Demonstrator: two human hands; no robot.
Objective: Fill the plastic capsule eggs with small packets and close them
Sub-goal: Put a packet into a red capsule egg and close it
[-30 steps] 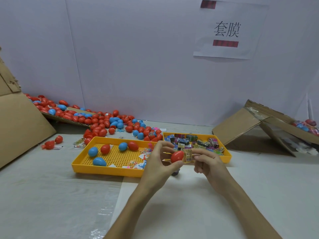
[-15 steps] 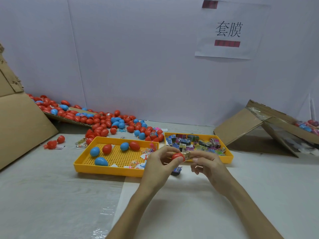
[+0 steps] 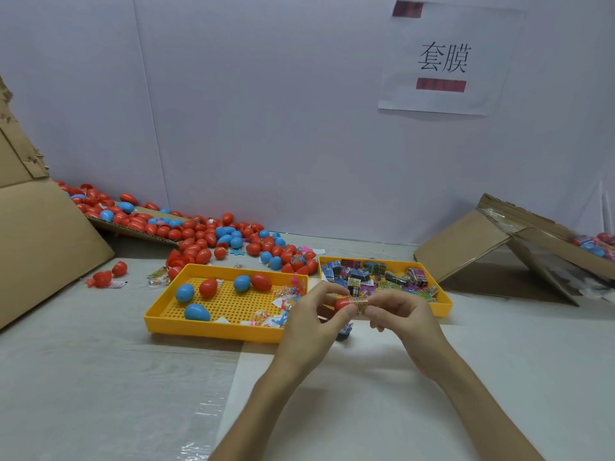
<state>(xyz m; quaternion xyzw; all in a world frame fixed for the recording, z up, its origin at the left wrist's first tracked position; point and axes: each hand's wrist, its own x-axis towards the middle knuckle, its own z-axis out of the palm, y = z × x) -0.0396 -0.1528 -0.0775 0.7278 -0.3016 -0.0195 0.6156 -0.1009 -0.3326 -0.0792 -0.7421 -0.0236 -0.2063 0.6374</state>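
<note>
The pale surface point(image 3: 100, 377) carries two yellow trays side by side: the left tray point(image 3: 213, 329), which has a perforated floor, and the right tray point(image 3: 444, 299). A small blue packet point(image 3: 344, 331) lies on the surface just in front of where they meet. Behind the trays a heap of red and blue capsule eggs point(image 3: 206, 237) spills off a flat cardboard sheet point(image 3: 133, 227) by the wall, with stray red eggs point(image 3: 106, 276) and a clear packet point(image 3: 158, 276) lying apart to the left. A large cardboard panel point(image 3: 40, 241) stands at the far left and an opened cardboard box point(image 3: 466, 241) rests at the right.

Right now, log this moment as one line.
left hand: grips red plastic capsule egg | right hand: pinches gold patterned wrapper at egg's right end
</note>
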